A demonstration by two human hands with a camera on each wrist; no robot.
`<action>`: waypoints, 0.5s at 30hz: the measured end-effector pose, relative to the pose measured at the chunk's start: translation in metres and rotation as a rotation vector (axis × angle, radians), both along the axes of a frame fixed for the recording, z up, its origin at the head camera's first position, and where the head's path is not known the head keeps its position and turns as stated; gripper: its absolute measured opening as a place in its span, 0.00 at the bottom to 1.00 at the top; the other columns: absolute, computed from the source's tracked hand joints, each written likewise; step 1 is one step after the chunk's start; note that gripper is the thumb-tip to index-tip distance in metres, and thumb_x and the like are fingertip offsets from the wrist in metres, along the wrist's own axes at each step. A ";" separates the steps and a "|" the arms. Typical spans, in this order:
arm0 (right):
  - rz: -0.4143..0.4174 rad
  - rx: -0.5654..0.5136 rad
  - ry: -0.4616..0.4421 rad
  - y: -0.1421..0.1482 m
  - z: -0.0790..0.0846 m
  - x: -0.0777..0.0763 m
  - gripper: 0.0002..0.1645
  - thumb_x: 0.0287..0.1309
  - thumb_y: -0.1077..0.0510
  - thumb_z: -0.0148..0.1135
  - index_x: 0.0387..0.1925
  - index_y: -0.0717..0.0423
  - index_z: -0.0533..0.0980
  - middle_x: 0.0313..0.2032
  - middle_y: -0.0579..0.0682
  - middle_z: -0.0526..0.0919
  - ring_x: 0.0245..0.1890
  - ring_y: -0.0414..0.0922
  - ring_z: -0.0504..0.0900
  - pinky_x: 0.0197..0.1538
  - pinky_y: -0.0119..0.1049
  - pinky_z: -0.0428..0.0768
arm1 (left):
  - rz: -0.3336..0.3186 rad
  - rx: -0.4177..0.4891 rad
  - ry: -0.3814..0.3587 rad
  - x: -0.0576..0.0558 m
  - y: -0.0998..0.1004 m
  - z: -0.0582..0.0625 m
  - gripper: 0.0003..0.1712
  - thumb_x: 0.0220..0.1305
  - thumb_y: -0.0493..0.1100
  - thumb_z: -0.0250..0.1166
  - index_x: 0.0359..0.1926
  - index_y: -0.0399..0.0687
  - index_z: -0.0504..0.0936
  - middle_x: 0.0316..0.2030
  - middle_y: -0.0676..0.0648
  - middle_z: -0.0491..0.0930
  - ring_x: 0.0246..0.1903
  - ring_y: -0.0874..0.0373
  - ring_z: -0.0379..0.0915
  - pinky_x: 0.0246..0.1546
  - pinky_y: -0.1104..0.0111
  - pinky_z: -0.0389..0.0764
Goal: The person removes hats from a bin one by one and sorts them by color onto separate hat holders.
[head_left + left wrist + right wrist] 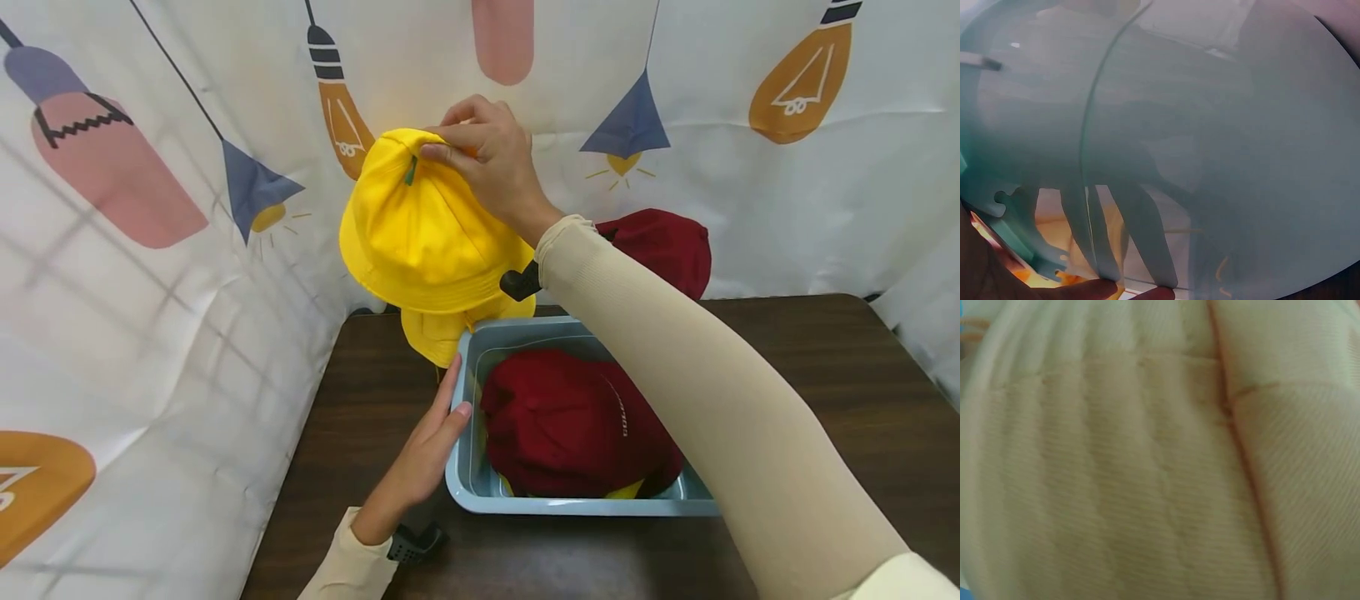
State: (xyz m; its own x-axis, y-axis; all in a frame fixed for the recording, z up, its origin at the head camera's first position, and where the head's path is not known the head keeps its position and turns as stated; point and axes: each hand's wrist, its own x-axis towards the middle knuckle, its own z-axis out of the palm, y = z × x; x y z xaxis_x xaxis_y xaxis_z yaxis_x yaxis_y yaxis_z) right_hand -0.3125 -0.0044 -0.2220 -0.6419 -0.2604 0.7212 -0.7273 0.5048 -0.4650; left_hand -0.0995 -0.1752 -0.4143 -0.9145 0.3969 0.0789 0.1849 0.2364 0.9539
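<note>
My right hand (491, 162) pinches the top of a yellow bucket hat (427, 233) between thumb and fingers. The hat hangs brim down above the back left corner of a light blue plastic bin (577, 506). In the right wrist view, stitched cloth (1116, 475) fills the frame. My left hand (423, 454) rests against the bin's left side, fingers extended. Its fingertips show against the bin's wall (1260, 156) in the left wrist view. Inside the bin lies a dark red cap (562, 425) with white lettering, and bits of yellow show beneath it.
More yellow cloth (435, 337), apparently another hat, lies behind the bin's back left corner. A second dark red cap (663, 250) is at the back, partly hidden by my right arm. The dark wooden table (832, 375) meets a white printed curtain (780, 200).
</note>
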 end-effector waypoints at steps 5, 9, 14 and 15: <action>-0.080 0.047 -0.067 -0.002 -0.009 -0.006 0.22 0.63 0.37 0.62 0.51 0.41 0.88 0.49 0.42 0.81 0.55 0.42 0.70 0.59 0.41 0.61 | -0.006 0.009 0.005 -0.001 0.000 -0.002 0.37 0.83 0.48 0.42 0.82 0.69 0.35 0.82 0.57 0.34 0.81 0.50 0.34 0.76 0.38 0.41; -0.093 0.057 -0.105 -0.003 -0.020 -0.010 0.23 0.62 0.38 0.63 0.51 0.42 0.88 0.50 0.42 0.81 0.55 0.43 0.70 0.57 0.43 0.61 | -0.006 0.007 0.005 -0.001 -0.001 -0.002 0.37 0.83 0.48 0.42 0.82 0.69 0.35 0.82 0.57 0.34 0.81 0.51 0.34 0.76 0.38 0.41; -0.100 0.051 -0.113 -0.003 -0.036 -0.014 0.23 0.60 0.38 0.64 0.50 0.42 0.88 0.49 0.42 0.81 0.54 0.44 0.71 0.56 0.45 0.62 | -0.002 0.007 0.002 -0.001 -0.001 -0.002 0.37 0.83 0.48 0.42 0.82 0.68 0.35 0.82 0.57 0.34 0.81 0.51 0.34 0.77 0.39 0.41; -0.101 0.045 -0.117 -0.003 -0.039 -0.015 0.22 0.60 0.38 0.64 0.49 0.42 0.88 0.49 0.42 0.81 0.54 0.44 0.71 0.55 0.45 0.62 | -0.001 0.008 0.000 -0.001 -0.001 -0.001 0.37 0.82 0.48 0.43 0.82 0.68 0.35 0.82 0.57 0.34 0.81 0.50 0.35 0.76 0.39 0.42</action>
